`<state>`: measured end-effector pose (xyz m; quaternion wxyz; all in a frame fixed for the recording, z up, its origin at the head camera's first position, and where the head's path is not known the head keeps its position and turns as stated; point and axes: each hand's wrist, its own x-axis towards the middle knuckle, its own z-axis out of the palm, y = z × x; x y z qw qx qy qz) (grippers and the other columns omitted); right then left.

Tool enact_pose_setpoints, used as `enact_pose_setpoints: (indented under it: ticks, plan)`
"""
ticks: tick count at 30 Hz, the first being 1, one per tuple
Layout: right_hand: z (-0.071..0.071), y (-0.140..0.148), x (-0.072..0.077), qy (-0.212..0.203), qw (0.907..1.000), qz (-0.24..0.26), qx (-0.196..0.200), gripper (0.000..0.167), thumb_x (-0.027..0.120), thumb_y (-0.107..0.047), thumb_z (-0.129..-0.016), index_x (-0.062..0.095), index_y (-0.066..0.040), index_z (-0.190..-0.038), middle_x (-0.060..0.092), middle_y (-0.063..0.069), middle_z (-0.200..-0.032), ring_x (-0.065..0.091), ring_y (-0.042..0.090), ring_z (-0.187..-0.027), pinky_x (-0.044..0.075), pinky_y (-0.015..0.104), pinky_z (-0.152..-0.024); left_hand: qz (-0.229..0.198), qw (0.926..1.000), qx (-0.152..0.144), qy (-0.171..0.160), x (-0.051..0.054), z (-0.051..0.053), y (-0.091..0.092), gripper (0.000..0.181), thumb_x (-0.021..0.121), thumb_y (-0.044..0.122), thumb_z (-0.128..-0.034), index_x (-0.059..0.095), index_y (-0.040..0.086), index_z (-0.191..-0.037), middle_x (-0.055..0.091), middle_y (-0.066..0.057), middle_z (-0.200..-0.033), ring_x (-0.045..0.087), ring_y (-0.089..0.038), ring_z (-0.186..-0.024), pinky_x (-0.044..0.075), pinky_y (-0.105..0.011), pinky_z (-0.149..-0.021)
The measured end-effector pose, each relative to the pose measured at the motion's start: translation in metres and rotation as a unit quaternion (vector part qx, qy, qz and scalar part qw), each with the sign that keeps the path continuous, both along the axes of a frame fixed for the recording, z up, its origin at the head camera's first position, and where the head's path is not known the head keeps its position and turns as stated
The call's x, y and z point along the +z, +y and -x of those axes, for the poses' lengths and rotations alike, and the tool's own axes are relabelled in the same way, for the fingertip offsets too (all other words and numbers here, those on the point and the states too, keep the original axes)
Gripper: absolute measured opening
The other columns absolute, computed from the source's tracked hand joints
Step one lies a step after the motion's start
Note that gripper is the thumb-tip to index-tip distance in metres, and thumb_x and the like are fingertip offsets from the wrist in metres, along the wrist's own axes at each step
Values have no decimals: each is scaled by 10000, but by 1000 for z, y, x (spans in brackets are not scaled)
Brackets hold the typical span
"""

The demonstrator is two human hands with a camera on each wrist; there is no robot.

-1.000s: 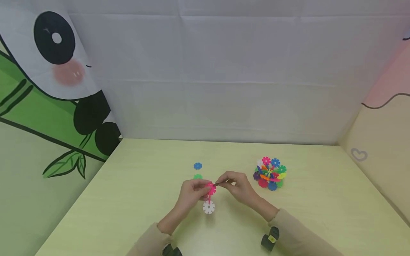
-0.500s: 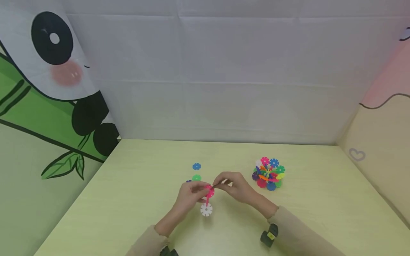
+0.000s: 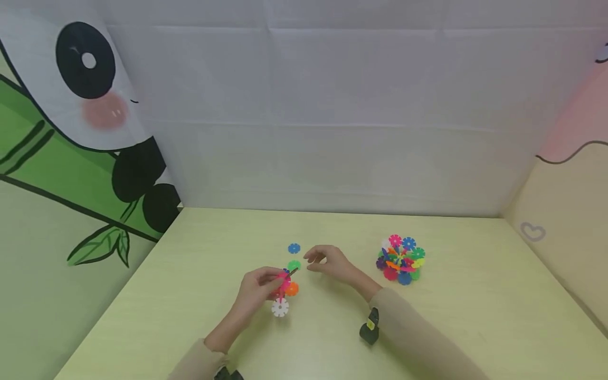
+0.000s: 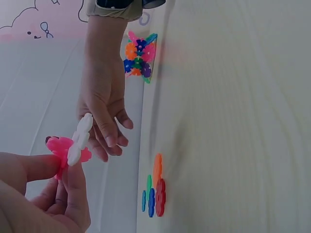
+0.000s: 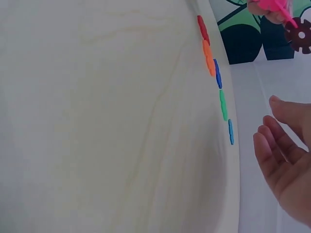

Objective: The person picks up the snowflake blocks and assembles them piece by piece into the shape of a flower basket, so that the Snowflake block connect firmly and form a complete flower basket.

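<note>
L hand (image 3: 258,290) pinches a pink notched disc (image 3: 285,281) between thumb & fingers, held up over the table (image 3: 475,301), L of ctr; a brown notched disc (image 3: 293,272) juts from its far R side, edge-on in head view, & a white notched disc (image 3: 280,307) hangs at the near end. R hand (image 3: 334,264) is to the R, apart from those pcs, fingers loosely bent, thumb spread a bit off them. Loose discs lie in a rough row, far to near: light blue disc (image 3: 294,248), green disc (image 3: 294,265), dark blue disc (image 4: 151,202), orange disc (image 3: 292,288), red disc (image 4: 161,198). Multicolor disc cluster (image 3: 401,259) sits on table, far R.
</note>
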<state>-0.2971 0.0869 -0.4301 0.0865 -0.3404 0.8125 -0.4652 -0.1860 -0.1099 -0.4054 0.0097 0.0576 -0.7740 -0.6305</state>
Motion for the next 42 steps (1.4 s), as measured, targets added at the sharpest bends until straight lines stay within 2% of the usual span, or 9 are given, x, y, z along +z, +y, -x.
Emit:
enact_pose_setpoints:
  ticks: [5, 10, 13, 17, 25, 28, 32, 37, 42]
  plan:
    - [16, -21, -14, -308, 9991, -292, 37, 222, 696, -41, -859, 655, 9, -1072, 602, 40, -926, 565, 173, -846, 516, 242, -635, 49, 9998, 172, -71, 2, -2, -9, 171, 637, 19, -894, 654, -53, -1048, 648, -80, -858, 630, -224, -772, 565, -369, -672]
    - [28, -36, -26, -394, 9975, -580, -74, 243, 727, -59, -840, 661, -17, -1070, 590, 18, -932, 558, 180, -872, 499, 260, -721, 9, 9999, 147, -63, 1, -3, -11, 151, 628, 1, -893, 651, -64, -1027, 645, -75, -831, 637, -227, -751, 566, -345, -643]
    - [29, -40, -27, -436, 9951, -883, -122, 278, 741, -94, -833, 667, -32, -1094, 599, 18, -966, 559, 193, -923, 487, 295, -783, 7, 9998, 157, -92, 1, -4, -11, 141, 626, -11, -889, 651, -66, -1016, 642, -76, -819, 635, -222, -738, 565, -341, -637]
    - [28, -41, -25, -326, 9913, -1270, -102, 270, 750, -128, -827, 689, -47, -1077, 602, 14, -969, 551, 197, -937, 483, 320, -801, 17, 9998, 168, -105, 0, -4, -11, 142, 627, -12, -887, 650, -66, -1017, 645, -77, -825, 634, -217, -740, 565, -347, -643]
    - [20, -31, -14, -243, 9903, -1362, -139, 250, 755, -17, -791, 594, -53, -980, 576, 26, -887, 552, 193, -834, 487, 308, -738, -8, 9998, 169, -132, -3, -1, -7, 161, 626, -22, -884, 644, -71, -1036, 653, -80, -841, 646, -237, -743, 566, -346, -638]
    - [15, -23, -7, -302, 9927, -1147, -211, 227, 736, 19, -792, 603, -32, -969, 573, 37, -864, 561, 181, -784, 496, 286, -685, 6, 9999, 115, -118, -3, -1, -3, 165, 625, -15, -887, 643, -68, -1042, 655, -81, -848, 640, -225, -732, 563, -336, -642]
    - [3, -8, 0, -719, 9966, -299, -272, 219, 695, 47, -808, 622, 34, -1014, 590, 67, -862, 625, 228, -729, 541, 303, -638, -26, 9999, -7, -113, -2, -1, 3, 165, 623, -6, -890, 641, -68, -1041, 658, -80, -854, 633, -203, -722, 561, -319, -642]
    - [-15, 12, 12, -1515, 9843, 865, -260, 263, 642, 34, -858, 587, 90, -1109, 599, 110, -905, 657, 304, -794, 563, 371, -683, -179, 9997, -164, -99, -2, 1, 11, 176, 629, -2, -885, 645, -83, -1040, 671, -91, -857, 641, -190, -708, 559, -303, -627]
    - [-28, 28, 21, -1824, 9757, 1146, -398, 281, 648, -5, -872, 580, 81, -1130, 601, 115, -920, 657, 273, -822, 559, 373, -719, -285, 9992, -282, -55, -3, 4, 17, 187, 638, -2, -877, 653, -95, -1039, 678, -103, -860, 641, -178, -703, 555, -288, -610]
